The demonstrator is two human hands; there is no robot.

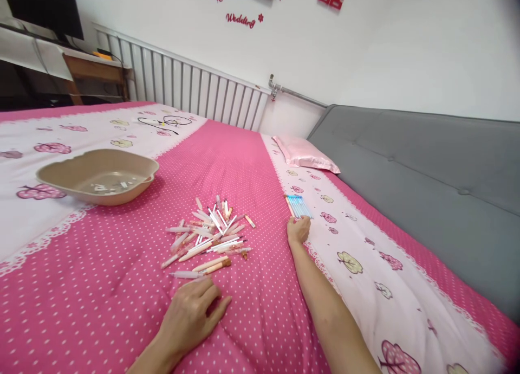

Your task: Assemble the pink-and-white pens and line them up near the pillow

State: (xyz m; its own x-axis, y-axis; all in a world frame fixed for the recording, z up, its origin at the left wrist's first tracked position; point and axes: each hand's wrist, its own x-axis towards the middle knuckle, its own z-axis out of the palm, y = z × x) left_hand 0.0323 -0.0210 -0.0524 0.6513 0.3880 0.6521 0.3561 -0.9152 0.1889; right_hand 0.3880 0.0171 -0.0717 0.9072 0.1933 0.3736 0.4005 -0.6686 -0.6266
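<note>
My left hand (195, 309) rests on the pink dotted bedspread with its thumb apart and its fingers loosely bent, holding nothing. Just beyond its fingertips lies a loose pile of pens (215, 230) in pink, white, peach and clear, pointing many ways. Reaching out to the right, my right hand (299, 230) is closed at the near end of a peach pen (288, 205). That pen lies along the left side of a neat row of blue pens (299, 205). The fingertips are partly hidden, so their exact grip is hard to see.
A beige plastic basin (101, 192) with small white pieces inside stands on the left of the bed. Behind it lies a black cable (174, 120). A pink pillow (304, 156) is near the grey headboard (418, 173); a white radiator (182, 78) lines the wall.
</note>
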